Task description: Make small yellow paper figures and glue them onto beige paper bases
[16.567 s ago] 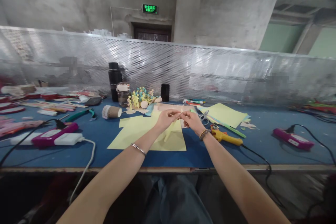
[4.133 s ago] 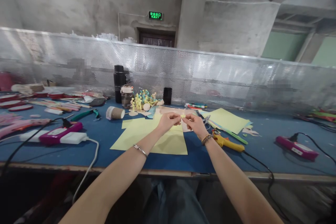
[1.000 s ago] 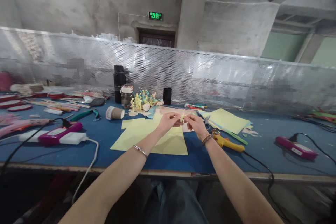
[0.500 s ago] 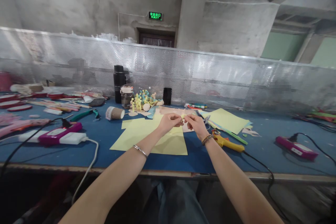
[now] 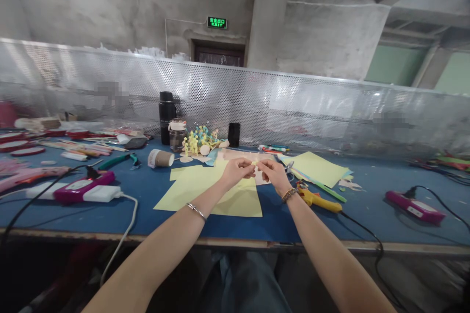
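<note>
My left hand (image 5: 238, 172) and my right hand (image 5: 271, 173) meet fingertip to fingertip above the yellow paper sheets (image 5: 209, 196). Between them both pinch a small yellow piece (image 5: 256, 163), too small to make out well. Behind my hands lies a pale pink sheet (image 5: 242, 155). Scissors (image 5: 290, 170), partly hidden, rest just right of my right hand. A yellow glue gun (image 5: 321, 202) lies beside my right wrist.
Yellow and blue figures (image 5: 200, 141), a paper cup (image 5: 161, 158), a glass jar (image 5: 177, 134), a black bottle (image 5: 167, 116) and a phone (image 5: 234, 134) stand or lie behind. Power strips (image 5: 82, 187) with cords sit left and right (image 5: 414, 207). More yellow paper (image 5: 319, 168) lies right.
The fingers have shifted very slightly around the small yellow piece, which shows less now. Both arms are in nearly the same place.
</note>
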`<action>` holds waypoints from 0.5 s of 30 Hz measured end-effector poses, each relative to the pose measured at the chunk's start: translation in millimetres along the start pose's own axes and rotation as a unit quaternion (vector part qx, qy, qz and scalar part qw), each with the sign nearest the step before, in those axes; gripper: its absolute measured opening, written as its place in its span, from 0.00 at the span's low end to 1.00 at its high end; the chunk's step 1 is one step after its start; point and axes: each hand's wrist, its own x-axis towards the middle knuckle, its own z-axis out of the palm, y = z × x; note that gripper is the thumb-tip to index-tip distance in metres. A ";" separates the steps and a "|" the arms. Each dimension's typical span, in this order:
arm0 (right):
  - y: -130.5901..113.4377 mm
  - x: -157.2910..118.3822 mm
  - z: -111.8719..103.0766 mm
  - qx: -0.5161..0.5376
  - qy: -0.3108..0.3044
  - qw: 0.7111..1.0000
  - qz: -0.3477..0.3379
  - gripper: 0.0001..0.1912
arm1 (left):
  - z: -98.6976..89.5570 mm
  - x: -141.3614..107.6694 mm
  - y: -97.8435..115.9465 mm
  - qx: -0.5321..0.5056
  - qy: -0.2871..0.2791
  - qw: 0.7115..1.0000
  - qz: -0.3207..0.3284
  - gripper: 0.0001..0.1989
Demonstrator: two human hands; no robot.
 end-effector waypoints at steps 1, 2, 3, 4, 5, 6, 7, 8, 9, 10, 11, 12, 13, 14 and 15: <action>-0.3 -0.1 0.0 -0.002 -0.003 1.000 0.000 0.15 | 0.0 -0.4 0.4 0.002 0.000 1.000 -0.002 0.18; -0.6 -0.2 0.1 -0.006 -0.006 1.000 -0.002 0.16 | 0.1 -0.7 0.9 0.003 -0.001 1.000 -0.001 0.18; -0.9 -0.3 0.2 -0.010 -0.011 1.000 -0.004 0.16 | 0.2 -1.0 1.5 0.005 -0.003 1.000 0.001 0.18; -1.1 -0.4 0.2 -0.013 -0.014 1.000 -0.007 0.16 | 0.2 -1.3 1.9 0.006 -0.004 1.000 0.003 0.18; -1.2 -0.5 0.3 -0.015 -0.017 1.000 -0.008 0.16 | 0.3 -1.4 2.3 0.008 -0.004 1.000 0.006 0.18; -1.2 -0.5 0.3 -0.015 -0.019 1.000 -0.009 0.17 | 0.3 -1.4 2.6 0.011 -0.003 1.000 0.009 0.18; -1.1 -0.5 0.2 -0.013 -0.019 1.000 -0.008 0.17 | 0.3 -1.3 2.8 0.014 -0.001 1.000 0.010 0.18; -1.0 -0.5 0.2 -0.010 -0.019 1.000 -0.007 0.16 | 0.3 -1.2 2.9 0.017 0.001 1.000 0.011 0.18; -0.9 -0.4 0.0 -0.008 -0.018 1.000 -0.005 0.16 | 0.2 -0.9 2.9 0.021 0.004 1.000 0.011 0.17; -0.8 -0.4 -0.1 -0.006 -0.017 1.000 -0.003 0.16 | 0.2 -0.7 3.0 0.025 0.005 1.000 0.011 0.17; -0.7 -0.3 -0.3 -0.004 -0.017 1.000 -0.003 0.16 | 0.1 -0.4 3.0 0.028 0.006 1.000 0.010 0.17; -0.7 -0.3 -0.5 -0.003 -0.016 1.000 -0.003 0.16 | 0.0 -0.2 3.1 0.030 0.007 0.999 0.010 0.17; -0.8 -0.2 -0.6 0.000 -0.015 1.000 -0.002 0.16 | 0.0 0.0 3.2 0.031 0.008 0.999 0.011 0.17; -0.9 -0.2 -0.7 0.002 -0.014 1.000 -0.002 0.15 | 0.0 0.1 3.3 0.033 0.009 0.999 0.011 0.17; -1.0 -0.2 -0.7 0.005 -0.012 1.000 -0.002 0.15 | 0.1 0.1 3.5 0.033 0.009 0.999 0.012 0.17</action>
